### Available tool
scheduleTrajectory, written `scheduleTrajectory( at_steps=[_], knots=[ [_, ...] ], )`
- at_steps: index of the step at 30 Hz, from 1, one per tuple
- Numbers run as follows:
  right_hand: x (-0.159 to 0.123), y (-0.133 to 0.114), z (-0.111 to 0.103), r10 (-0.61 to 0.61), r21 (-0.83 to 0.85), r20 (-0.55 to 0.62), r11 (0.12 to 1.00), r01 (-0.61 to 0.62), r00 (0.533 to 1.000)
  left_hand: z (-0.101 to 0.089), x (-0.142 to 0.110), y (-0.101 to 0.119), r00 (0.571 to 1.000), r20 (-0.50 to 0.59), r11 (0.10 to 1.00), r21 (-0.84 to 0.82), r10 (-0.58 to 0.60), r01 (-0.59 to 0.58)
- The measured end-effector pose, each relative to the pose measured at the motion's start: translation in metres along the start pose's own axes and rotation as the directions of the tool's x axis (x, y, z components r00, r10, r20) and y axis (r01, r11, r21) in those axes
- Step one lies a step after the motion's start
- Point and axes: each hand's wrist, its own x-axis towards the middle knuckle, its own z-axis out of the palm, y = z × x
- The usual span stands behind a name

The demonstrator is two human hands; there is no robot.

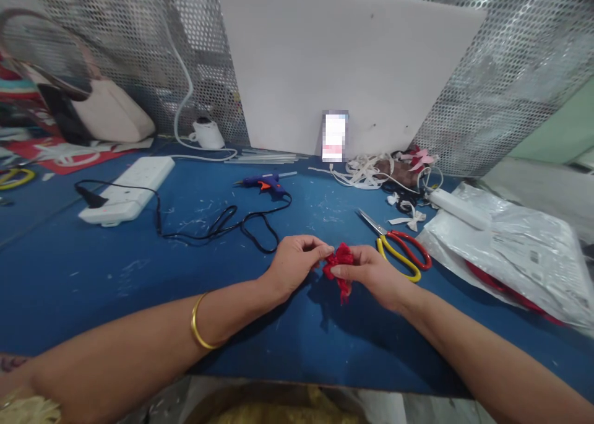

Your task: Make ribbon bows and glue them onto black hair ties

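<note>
Just above the blue table, both hands meet at a small red ribbon bow point(341, 259). My right hand point(378, 275) pinches it between thumb and fingers from the right. From the left, the thumb and forefinger of my left hand point(297, 263) close on the bow's left edge. A short red tail hangs below the fingers. Scissors point(403, 246) with one red and one yellow handle lie just beyond my right hand. Farther off to the left rests a blue glue gun point(266, 181) with an orange trigger and a clear stick in its back.
A white power strip point(134, 192) with a black cord lies left. At the back, a phone point(335, 138) leans on a white board point(343, 65). White ribbons point(366, 169) and small bows pile up at the back right, beside a plastic bag point(524, 250). Glue sticks point(264, 157) lie behind the glue gun.
</note>
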Motion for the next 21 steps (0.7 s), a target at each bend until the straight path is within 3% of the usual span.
scheduleTrajectory(
  at_steps=[5,9,12,18,21],
  knots=[
    [0.0033,0.0040,0.0005,-0.046,-0.040,-0.065,0.998,0.043,0.997,-0.0011,0.0001,0.0021,0.995,0.101,0.997,-0.074,-0.009,0.016],
    [0.0049,0.0049,0.0017,-0.070,-0.134,-0.065,0.989,0.061,0.995,-0.0019,0.0000,0.0018,0.998,0.062,0.999,-0.047,0.009,-0.006],
    [0.0055,0.0041,0.0014,-0.153,-0.184,-0.137,0.975,0.126,0.979,-0.0020,0.0004,0.0017,0.999,0.039,0.999,-0.042,0.008,-0.006],
    [0.0055,0.0049,0.0014,-0.194,-0.181,-0.189,0.970,0.160,0.963,-0.0019,0.0002,0.0031,0.994,0.107,0.998,-0.059,-0.024,0.031],
    [0.0054,0.0049,-0.0008,-0.298,-0.367,-0.236,0.909,0.198,0.925,-0.0037,0.0024,0.0014,0.994,0.101,0.996,-0.069,-0.049,0.056]
  ],
)
